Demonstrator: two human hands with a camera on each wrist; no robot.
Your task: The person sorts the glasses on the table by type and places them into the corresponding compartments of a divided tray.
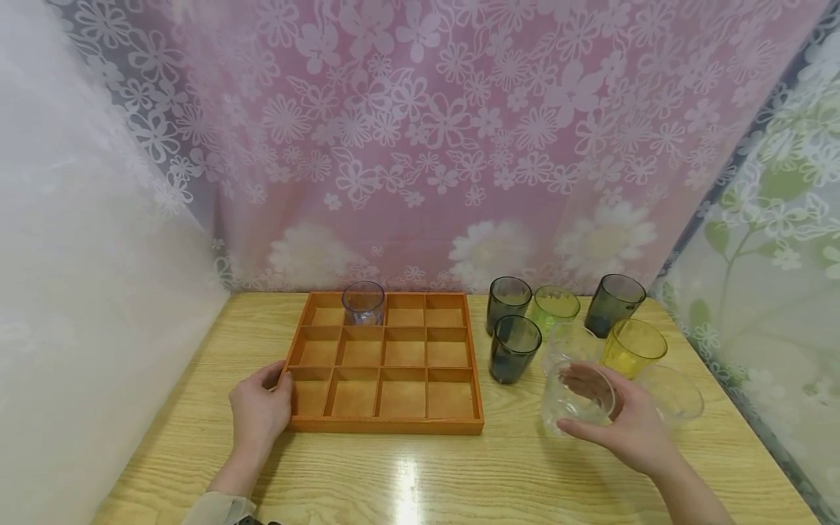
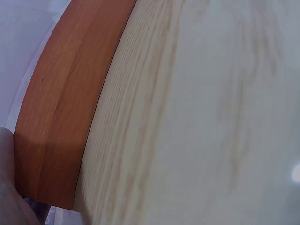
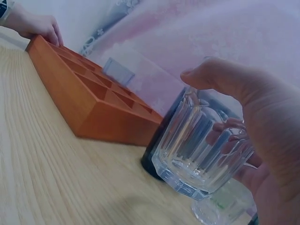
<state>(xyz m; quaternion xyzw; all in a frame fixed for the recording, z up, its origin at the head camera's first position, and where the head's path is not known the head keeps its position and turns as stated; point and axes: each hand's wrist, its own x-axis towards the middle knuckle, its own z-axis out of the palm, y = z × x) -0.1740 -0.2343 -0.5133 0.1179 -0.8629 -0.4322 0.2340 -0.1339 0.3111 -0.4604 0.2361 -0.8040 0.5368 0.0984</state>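
My right hand [image 1: 633, 419] grips a clear fluted glass [image 1: 577, 401], thumb on its near side and fingers on the far side. In the right wrist view this glass [image 3: 201, 145] is tilted, its thick base above the table. At the left, my left hand [image 1: 262, 405] holds the left wall of a divided wooden tray [image 1: 387, 424] near its front corner. A faintly violet glass [image 1: 363, 302] stands in the tray's back row, second compartment from the left. The left wrist view shows the tray's front wall [image 2: 65, 103] with part of the hand beside it.
Right of the tray stand three dark grey glasses [image 1: 515, 348], a green one [image 1: 555, 310] and a yellow one [image 1: 633, 346]. Two more clear glasses, one behind [image 1: 571, 343] and one right [image 1: 672, 394], flank the right hand. Patterned curtains [image 1: 420, 146] enclose the wooden table [image 1: 354, 474].
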